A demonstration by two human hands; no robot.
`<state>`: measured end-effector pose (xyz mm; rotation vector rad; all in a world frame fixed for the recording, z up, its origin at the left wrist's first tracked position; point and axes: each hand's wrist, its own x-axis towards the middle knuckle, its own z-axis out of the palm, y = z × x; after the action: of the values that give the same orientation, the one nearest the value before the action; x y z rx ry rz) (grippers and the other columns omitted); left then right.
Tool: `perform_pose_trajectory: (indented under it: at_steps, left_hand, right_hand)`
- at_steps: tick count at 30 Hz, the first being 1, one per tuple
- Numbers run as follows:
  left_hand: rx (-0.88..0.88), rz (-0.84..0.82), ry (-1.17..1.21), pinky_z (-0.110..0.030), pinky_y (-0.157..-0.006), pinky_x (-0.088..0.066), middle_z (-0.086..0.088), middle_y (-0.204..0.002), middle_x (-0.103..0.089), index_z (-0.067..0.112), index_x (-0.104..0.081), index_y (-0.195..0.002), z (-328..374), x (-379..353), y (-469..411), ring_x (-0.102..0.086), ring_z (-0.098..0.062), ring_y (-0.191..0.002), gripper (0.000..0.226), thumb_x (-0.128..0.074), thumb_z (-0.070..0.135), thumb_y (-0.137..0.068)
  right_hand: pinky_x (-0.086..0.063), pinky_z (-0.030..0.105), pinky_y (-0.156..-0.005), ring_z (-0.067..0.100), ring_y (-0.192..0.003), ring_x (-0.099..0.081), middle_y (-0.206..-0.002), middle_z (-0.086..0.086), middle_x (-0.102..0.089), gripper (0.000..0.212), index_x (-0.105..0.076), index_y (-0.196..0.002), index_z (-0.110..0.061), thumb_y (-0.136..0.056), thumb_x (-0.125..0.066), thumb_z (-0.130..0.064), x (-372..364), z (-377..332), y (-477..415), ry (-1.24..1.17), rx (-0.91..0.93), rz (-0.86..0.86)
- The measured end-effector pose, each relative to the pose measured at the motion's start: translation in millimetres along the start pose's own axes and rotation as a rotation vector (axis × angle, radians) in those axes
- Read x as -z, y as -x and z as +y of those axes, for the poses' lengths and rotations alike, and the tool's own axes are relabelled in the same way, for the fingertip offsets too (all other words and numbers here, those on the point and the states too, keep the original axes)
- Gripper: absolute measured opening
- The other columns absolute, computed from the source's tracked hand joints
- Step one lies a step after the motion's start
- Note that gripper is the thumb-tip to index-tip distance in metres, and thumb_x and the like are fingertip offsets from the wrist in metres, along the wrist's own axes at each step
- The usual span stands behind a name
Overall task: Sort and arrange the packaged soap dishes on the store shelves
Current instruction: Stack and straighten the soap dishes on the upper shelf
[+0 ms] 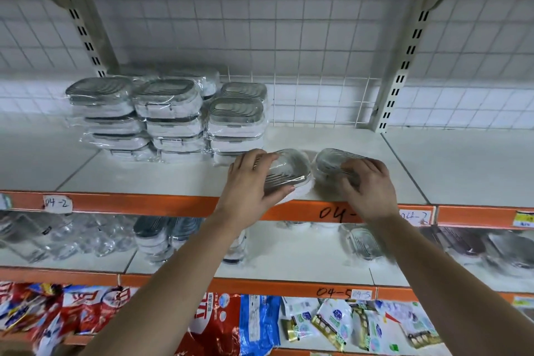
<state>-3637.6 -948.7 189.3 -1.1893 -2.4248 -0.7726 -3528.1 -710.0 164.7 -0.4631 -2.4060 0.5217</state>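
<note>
Plastic-wrapped, grey-lidded left soap dish (289, 173) lies at the front edge of the upper shelf (173, 179); the left hand (254, 179) grips it, fingers over the top and thumb on the near side. The right soap dish (332, 165) sits just beside it, held under the curled right hand (367, 185). Stacked dishes (167, 115) stand behind, to the left.

wire grid backing (289, 37) | orange shelf edge (115, 203) | snack packets (86, 312) lowest shelf

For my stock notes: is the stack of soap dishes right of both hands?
No, the stack stands left of the left hand.
</note>
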Motion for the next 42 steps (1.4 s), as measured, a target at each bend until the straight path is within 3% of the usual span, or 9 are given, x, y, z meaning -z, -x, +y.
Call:
perform_pose_trajectory:
  at_steps: [7, 12, 17, 25, 28, 32, 36, 40, 42]
  left_hand:
    - [-0.092, 0.140, 0.010, -0.040, -0.110, -0.033, -0.012, -0.133, -0.049, 0.011, -0.052, -0.137, 1.2, 41.7, -47.4, -0.043, -0.028, -0.126, 0.076, -0.053, 0.062, -0.080]
    - [-0.041, 0.152, -0.043, -0.039, -0.110, -0.034, -0.012, -0.132, -0.049, 0.009, -0.051, -0.138, -14.8, 73.0, -99.0, -0.043, -0.030, -0.125, 0.088, -0.053, 0.063, -0.069]
    - [0.032, 0.074, -0.102, -0.034, -0.112, -0.029, -0.014, -0.140, -0.043, 0.011, -0.039, -0.149, -46.0, 87.3, -149.1, -0.034, -0.030, -0.133, 0.083, -0.072, 0.040, -0.079]
    - [0.105, -0.097, -0.178, -0.039, -0.112, -0.031, -0.021, -0.141, -0.042, 0.009, -0.036, -0.150, -87.9, 74.1, -204.3, -0.035, -0.037, -0.134, 0.082, -0.072, 0.040, -0.082]
    - [0.097, -0.169, -0.198, -0.039, -0.108, -0.036, -0.021, -0.136, -0.045, 0.010, -0.044, -0.145, -96.1, 70.4, -219.0, -0.041, -0.038, -0.129, 0.079, -0.070, 0.046, -0.079]
    - [0.039, -0.271, -0.200, -0.032, -0.104, -0.035, -0.016, -0.140, -0.047, 0.014, -0.050, -0.142, -98.1, 67.9, -233.0, -0.044, -0.032, -0.129, 0.063, -0.071, 0.035, -0.086]
    - [0.077, -0.363, -0.242, -0.040, -0.105, -0.041, -0.014, -0.139, -0.050, 0.016, -0.050, -0.140, -99.9, 66.4, -244.0, -0.047, -0.033, -0.126, 0.062, -0.067, 0.042, -0.086]
    - [0.076, -0.362, -0.323, -0.039, -0.096, -0.045, -0.015, -0.132, -0.051, 0.016, -0.057, -0.132, -104.0, 71.2, -245.4, -0.050, -0.034, -0.118, 0.055, -0.066, 0.044, -0.086]
    - [0.065, -0.303, -0.388, -0.041, -0.099, -0.043, -0.016, -0.132, -0.044, 0.019, -0.056, -0.136, -104.2, 70.5, -241.6, -0.044, -0.034, -0.121, 0.054, -0.066, 0.041, -0.087]
  right_hand:
    - [-0.049, 0.043, -0.083, 0.036, -0.096, -0.059, -0.095, 0.009, -0.069, 0.052, -0.065, -0.092, -0.012, -0.082, -0.038, -0.056, -27.9, -31.1, -31.8, 0.028, -0.004, -0.078]
    - [-0.050, 0.045, -0.083, 0.037, -0.108, -0.053, -0.105, 0.009, -0.067, 0.055, -0.063, -0.100, -0.010, -0.080, -0.034, -0.052, -45.4, -49.8, -37.1, 0.033, 0.003, -0.104]
    - [-0.045, 0.048, -0.094, 0.034, -0.125, -0.045, -0.120, 0.005, -0.061, 0.053, -0.060, -0.112, -0.015, -0.086, -0.035, -0.053, -53.5, -46.7, -32.3, 0.064, 0.012, -0.111]
    - [-0.040, 0.050, -0.106, 0.037, -0.126, -0.047, -0.119, 0.002, -0.062, 0.047, -0.059, -0.111, -0.019, -0.091, -0.037, -0.055, -60.6, -36.6, -34.4, 0.074, 0.061, -0.098]
    - [-0.040, 0.050, -0.106, 0.036, -0.126, -0.048, -0.119, 0.001, -0.062, 0.046, -0.059, -0.111, -0.019, -0.092, -0.037, -0.054, -61.6, -35.0, -34.9, 0.073, 0.069, -0.087]
    - [-0.045, 0.050, -0.101, 0.036, -0.125, -0.049, -0.117, 0.001, -0.064, 0.044, -0.061, -0.110, -0.018, -0.092, -0.039, -0.053, -61.4, -35.9, -32.9, 0.049, 0.063, -0.047]
    - [-0.045, 0.049, -0.100, 0.035, -0.124, -0.050, -0.116, 0.000, -0.064, 0.044, -0.062, -0.110, -0.018, -0.093, -0.040, -0.053, -61.5, -35.7, -32.7, 0.061, 0.069, -0.043]
    - [-0.045, 0.051, -0.099, 0.036, -0.122, -0.051, -0.115, 0.000, -0.064, 0.044, -0.061, -0.110, -0.019, -0.093, -0.040, -0.053, -62.6, -34.0, -33.3, 0.060, 0.075, -0.044]
    - [-0.045, 0.051, -0.099, 0.037, -0.122, -0.051, -0.115, 0.001, -0.063, 0.044, -0.061, -0.110, -0.018, -0.093, -0.040, -0.053, -63.3, -33.8, -32.8, 0.060, 0.076, -0.039]
